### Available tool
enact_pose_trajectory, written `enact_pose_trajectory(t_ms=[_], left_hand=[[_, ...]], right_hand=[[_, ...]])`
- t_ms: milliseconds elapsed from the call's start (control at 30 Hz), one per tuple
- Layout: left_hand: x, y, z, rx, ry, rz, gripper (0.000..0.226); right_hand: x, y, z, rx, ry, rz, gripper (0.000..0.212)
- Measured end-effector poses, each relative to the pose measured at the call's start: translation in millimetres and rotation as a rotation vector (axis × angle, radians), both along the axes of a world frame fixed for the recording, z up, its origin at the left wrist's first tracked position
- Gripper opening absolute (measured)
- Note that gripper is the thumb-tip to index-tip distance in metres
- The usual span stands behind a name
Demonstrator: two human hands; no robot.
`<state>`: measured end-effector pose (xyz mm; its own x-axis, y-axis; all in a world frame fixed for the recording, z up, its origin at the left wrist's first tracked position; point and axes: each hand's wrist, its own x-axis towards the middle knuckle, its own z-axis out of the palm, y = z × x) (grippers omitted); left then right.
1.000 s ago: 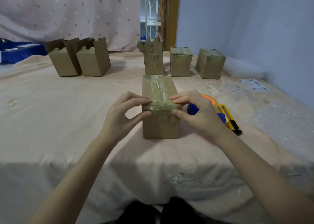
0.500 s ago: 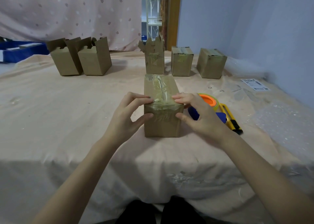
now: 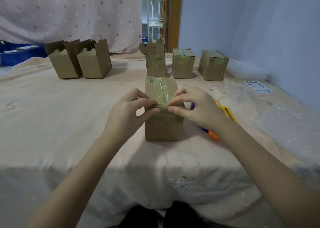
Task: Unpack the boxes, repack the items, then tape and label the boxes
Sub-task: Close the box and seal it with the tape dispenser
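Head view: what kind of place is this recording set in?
Probably a makeshift packing station in a room, not a warehouse: a cloth-covered table with small cardboard boxes, bubble wrap and a shipping label, and a dotted curtain behind.

Both hands, left (image 3: 128, 112) and right (image 3: 194, 106), have closed toward the taped box's (image 3: 163, 124) front top edge, fingertips nearly meeting
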<state>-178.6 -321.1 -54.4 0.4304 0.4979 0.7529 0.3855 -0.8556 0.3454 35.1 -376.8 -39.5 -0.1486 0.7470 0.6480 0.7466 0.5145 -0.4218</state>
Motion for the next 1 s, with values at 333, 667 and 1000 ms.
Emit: enact_pose_trajectory(t_ms=[333,667,1000], left_hand=[[-4.8,2.4,-19.8,0.212,0.078,0.051,0.039],[4.2,-2.7,-15.8,0.131,0.063,0.076,0.037],[14.6,-67.7,-3.3,-0.255,-0.212,0.360,0.020]], right_hand=[[1.8,-0.8,-22.0,0.174,-0.162,-0.019,0.039],[-2.0,2.0,-27.0,0.204,-0.235,-0.026,0.033],[21.6,30.2,46.6,-0.314,0.227,-0.039,0.036]])
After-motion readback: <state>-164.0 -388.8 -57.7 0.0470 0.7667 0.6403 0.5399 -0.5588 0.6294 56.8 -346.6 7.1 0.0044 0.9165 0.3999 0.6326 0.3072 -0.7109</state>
